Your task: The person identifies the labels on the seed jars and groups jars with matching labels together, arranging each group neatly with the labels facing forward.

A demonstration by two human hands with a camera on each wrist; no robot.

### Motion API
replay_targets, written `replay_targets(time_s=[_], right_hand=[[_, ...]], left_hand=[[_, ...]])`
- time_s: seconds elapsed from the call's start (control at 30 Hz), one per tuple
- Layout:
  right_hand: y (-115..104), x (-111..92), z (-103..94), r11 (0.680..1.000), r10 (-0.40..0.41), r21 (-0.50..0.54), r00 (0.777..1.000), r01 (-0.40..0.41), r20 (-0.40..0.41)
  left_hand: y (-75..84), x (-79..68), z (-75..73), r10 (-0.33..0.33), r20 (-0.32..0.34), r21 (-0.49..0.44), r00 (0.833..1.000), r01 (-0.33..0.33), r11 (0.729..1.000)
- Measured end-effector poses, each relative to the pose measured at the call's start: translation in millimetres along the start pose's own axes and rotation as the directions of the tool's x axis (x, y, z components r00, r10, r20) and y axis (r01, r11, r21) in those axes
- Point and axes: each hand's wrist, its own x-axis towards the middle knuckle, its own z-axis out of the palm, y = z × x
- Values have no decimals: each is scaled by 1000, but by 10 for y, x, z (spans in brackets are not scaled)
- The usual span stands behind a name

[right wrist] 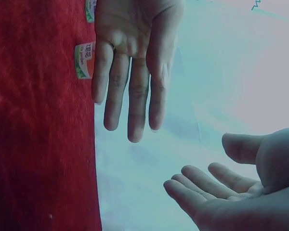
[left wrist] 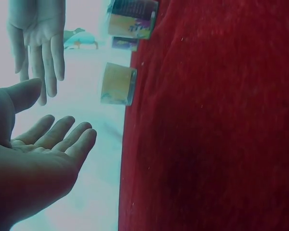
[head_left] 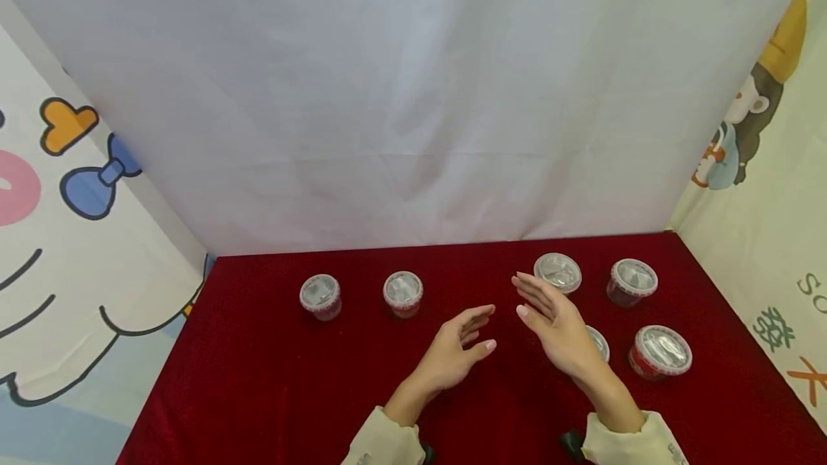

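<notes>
Both hands are raised over the red cloth, palms turned toward each other with a gap between them. My left hand (head_left: pixel 446 351) has its fingers relaxed and holds nothing. Fingers extended, my right hand (head_left: pixel 561 330) is likewise bare. Nearest the right hand are a small lidded tub (head_left: pixel 558 271) just beyond its fingers and another lidded tub (head_left: pixel 599 344), partly hidden behind the wrist. To the left hand's far left stand two more small tubs with clear lids, one nearer (head_left: pixel 403 290) and one farther (head_left: pixel 320 294). In the left wrist view, a tub (left wrist: pixel 118 84) shows beyond the fingertips.
Two further lidded tubs stand at the right, one at the back (head_left: pixel 633 278) and a red-sided one (head_left: pixel 662 351) closer in. The red cloth (head_left: pixel 258 393) ends at a white curtain (head_left: pixel 362 128) behind, with printed cartoon panels on both sides.
</notes>
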Motion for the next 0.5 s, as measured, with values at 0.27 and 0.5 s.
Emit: replay_targets(time_s=[0.27, 0.5], right_hand=[[56, -135, -144, 999, -21, -38, 999, 20, -37], [108, -256, -260, 997, -57, -64, 996, 54, -61]], left_hand=[[-32, 33, 125, -14, 36, -28, 999, 15, 999], [-48, 46, 239, -40, 58, -28, 997, 42, 999]])
